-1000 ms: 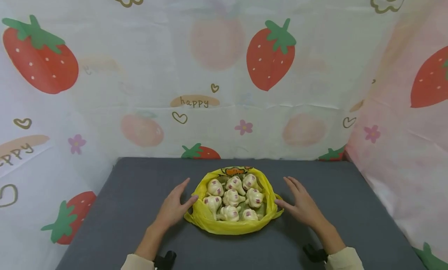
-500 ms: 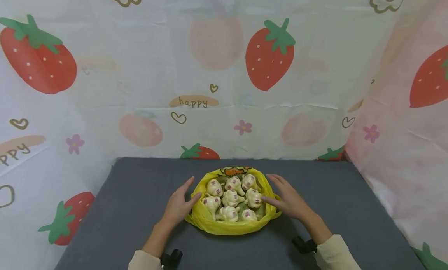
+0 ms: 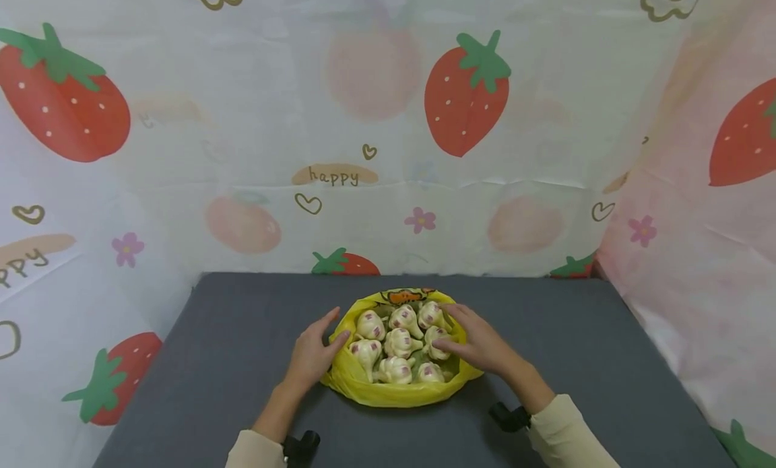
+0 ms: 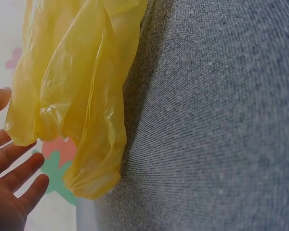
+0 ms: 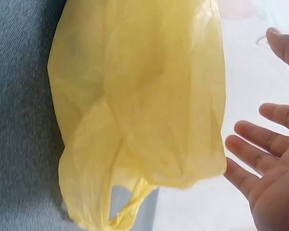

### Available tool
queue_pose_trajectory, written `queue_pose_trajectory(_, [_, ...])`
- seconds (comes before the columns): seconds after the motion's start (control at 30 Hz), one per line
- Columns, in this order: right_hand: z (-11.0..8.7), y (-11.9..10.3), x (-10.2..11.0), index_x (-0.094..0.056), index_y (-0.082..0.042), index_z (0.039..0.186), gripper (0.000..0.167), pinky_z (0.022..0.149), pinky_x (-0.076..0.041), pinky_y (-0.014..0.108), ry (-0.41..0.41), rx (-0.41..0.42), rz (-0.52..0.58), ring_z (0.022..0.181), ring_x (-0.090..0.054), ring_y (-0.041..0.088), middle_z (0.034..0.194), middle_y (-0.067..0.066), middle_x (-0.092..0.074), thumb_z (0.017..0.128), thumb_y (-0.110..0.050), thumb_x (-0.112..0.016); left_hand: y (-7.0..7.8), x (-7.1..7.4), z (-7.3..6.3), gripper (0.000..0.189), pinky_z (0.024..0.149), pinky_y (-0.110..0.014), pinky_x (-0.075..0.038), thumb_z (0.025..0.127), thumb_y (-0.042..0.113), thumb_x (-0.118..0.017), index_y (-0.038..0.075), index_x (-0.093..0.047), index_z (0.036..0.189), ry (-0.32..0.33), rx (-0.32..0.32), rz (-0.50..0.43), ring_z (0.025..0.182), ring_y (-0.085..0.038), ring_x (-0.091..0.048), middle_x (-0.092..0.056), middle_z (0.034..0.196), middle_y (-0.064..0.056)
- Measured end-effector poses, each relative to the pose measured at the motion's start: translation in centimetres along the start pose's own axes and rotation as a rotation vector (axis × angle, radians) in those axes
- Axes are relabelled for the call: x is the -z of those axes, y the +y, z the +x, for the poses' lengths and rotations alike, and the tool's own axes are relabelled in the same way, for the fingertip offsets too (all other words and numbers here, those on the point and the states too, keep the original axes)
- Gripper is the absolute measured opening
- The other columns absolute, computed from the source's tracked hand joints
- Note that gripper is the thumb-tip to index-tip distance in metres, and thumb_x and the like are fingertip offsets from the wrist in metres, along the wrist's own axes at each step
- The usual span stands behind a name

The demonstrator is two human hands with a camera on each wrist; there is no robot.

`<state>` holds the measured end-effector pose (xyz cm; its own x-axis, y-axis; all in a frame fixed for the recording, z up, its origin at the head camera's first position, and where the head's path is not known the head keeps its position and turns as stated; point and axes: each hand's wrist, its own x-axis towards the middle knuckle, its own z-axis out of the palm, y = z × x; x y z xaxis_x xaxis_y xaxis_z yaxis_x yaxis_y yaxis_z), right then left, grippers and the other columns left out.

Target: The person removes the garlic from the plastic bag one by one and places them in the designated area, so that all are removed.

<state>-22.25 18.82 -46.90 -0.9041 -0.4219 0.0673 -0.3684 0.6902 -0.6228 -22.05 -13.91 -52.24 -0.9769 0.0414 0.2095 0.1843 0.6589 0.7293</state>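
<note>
A yellow plastic bag (image 3: pixel 397 395) stands on the dark grey table with its mouth rolled wide. Inside lie several white garlic bulbs (image 3: pixel 400 343) with purple marks. My left hand (image 3: pixel 310 357) is at the bag's left rim, its thumb over the edge; in the left wrist view the hand's fingers (image 4: pixel 26 168) are spread beside the yellow plastic. Over the bag's right side hovers my right hand (image 3: pixel 481 343), its fingertips near the bulbs on that side. Spread fingers (image 5: pixel 255 154) show in the right wrist view, holding nothing. Whether they touch a bulb is unclear.
The dark grey table (image 3: pixel 242 320) extends around the bag. Behind and at both sides hangs a white cloth (image 3: pixel 273 118) printed with strawberries. A bag handle loop (image 5: pixel 130 211) hangs at the bag's right side. Black wrist devices (image 3: pixel 509 417) sit below both hands.
My right hand has moved left, from beside the bag to over its right side. My left hand has shifted slightly right toward the rim. The bag and garlic stay in place.
</note>
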Motion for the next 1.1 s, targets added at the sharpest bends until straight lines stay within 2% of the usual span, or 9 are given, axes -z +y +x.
queue_pose_trajectory(0.27, [0.8, -0.6, -0.8, -0.037, -0.015, 0.152, 0.074, 0.104, -0.038, 0.062, -0.024, 0.019, 0.026, 0.141, -0.036, 0.040, 0.156, 0.016, -0.035, 0.091, -0.047, -0.065, 0.0, -0.4, 0.1, 0.056, 0.100, -0.054, -0.044, 0.093, 0.031, -0.066, 0.006, -0.052, 0.141, 0.020, -0.013, -0.011, 0.123, -0.035, -0.057, -0.065, 0.128, -0.013])
queue_pose_trajectory(0.43, [1.5, -1.1, -1.2, -0.042, -0.015, 0.149, 0.067, 0.104, -0.040, 0.059, -0.030, 0.043, 0.046, 0.139, -0.040, 0.037, 0.153, 0.015, -0.040, 0.091, -0.038, -0.068, -0.1, -0.6, 0.3, 0.054, 0.099, -0.054, -0.045, 0.093, 0.032, -0.066, 0.005, -0.054, 0.139, 0.043, -0.017, -0.015, 0.121, -0.036, -0.058, -0.065, 0.128, -0.014])
queue_pose_trajectory(0.57, [1.9, -1.1, -1.2, -0.043, -0.012, 0.147, 0.068, 0.101, -0.042, 0.057, -0.045, 0.052, 0.038, 0.135, -0.045, 0.036, 0.151, 0.014, -0.042, 0.091, -0.042, -0.066, -0.1, -0.9, 0.4, 0.053, 0.099, -0.054, -0.045, 0.094, 0.031, -0.065, 0.005, -0.055, 0.138, 0.051, -0.005, -0.014, 0.120, -0.036, -0.059, -0.065, 0.128, -0.015])
queue_pose_trajectory(0.77, [2.1, -1.4, -1.0, -0.043, -0.012, 0.148, 0.068, 0.102, -0.042, 0.057, -0.058, 0.041, 0.041, 0.135, -0.045, 0.036, 0.151, 0.013, -0.042, 0.091, -0.044, -0.065, -0.2, -1.1, 0.4, 0.051, 0.097, -0.054, -0.046, 0.094, 0.031, -0.065, 0.004, -0.057, 0.136, 0.061, -0.008, -0.036, 0.117, -0.036, -0.060, -0.065, 0.128, -0.015])
queue_pose_trajectory(1.1, [2.1, -0.9, -0.6, -0.043, -0.011, 0.148, 0.068, 0.103, -0.041, 0.056, -0.076, 0.016, 0.025, 0.138, -0.041, 0.035, 0.152, 0.012, -0.042, 0.091, -0.041, -0.066, -0.1, -1.6, 0.6, 0.044, 0.095, -0.051, -0.049, 0.094, 0.030, -0.066, 0.007, -0.063, 0.131, 0.067, 0.042, -0.030, 0.115, -0.035, -0.062, -0.067, 0.125, -0.016])
